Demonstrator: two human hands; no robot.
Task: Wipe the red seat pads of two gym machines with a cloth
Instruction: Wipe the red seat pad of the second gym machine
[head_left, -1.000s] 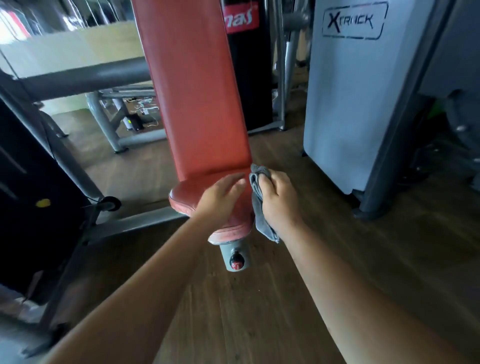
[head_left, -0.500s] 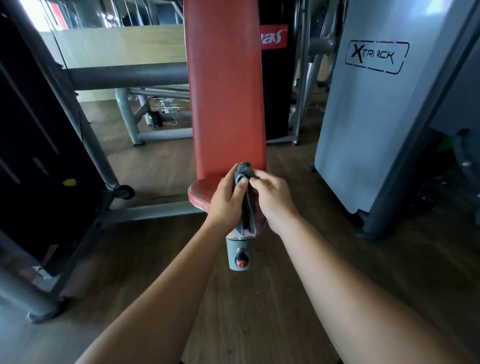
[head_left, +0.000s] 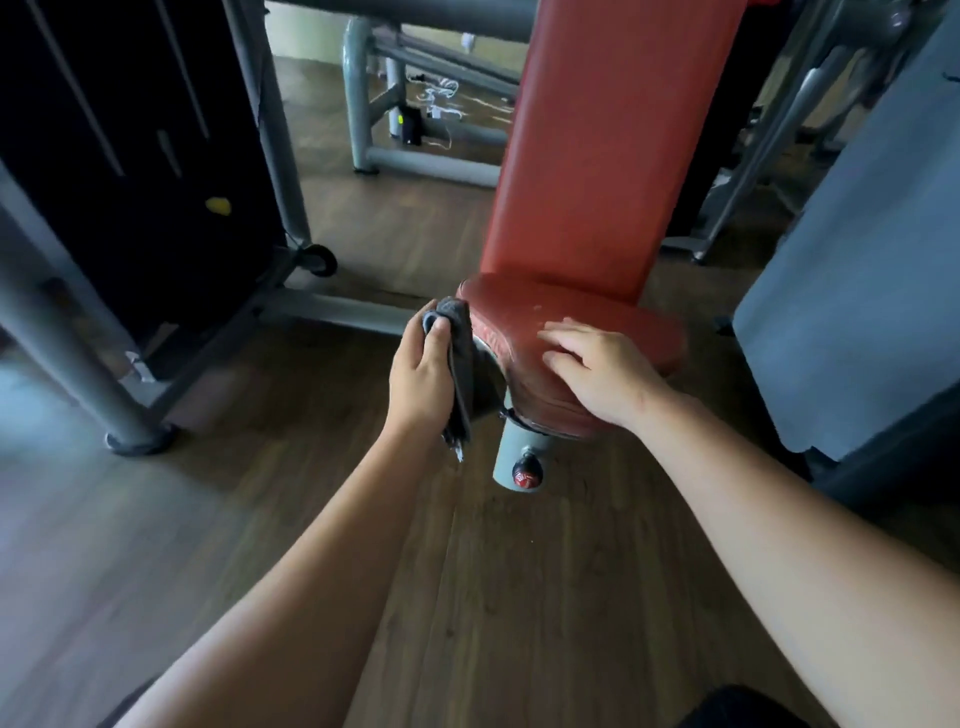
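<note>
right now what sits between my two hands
Head view: worn front edge of the red padded seat, between the left hand gripping the grey cloth and the right hand.

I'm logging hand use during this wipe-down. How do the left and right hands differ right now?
1. The left hand grips the grey cloth; the right hand holds nothing.
2. The left hand's fingers are curled; the right hand's fingers are spread and fairly straight.
3. The left hand is at the left edge of the red seat pad; the right hand lies on top of it.
Both are bare and at the same pad.
</note>
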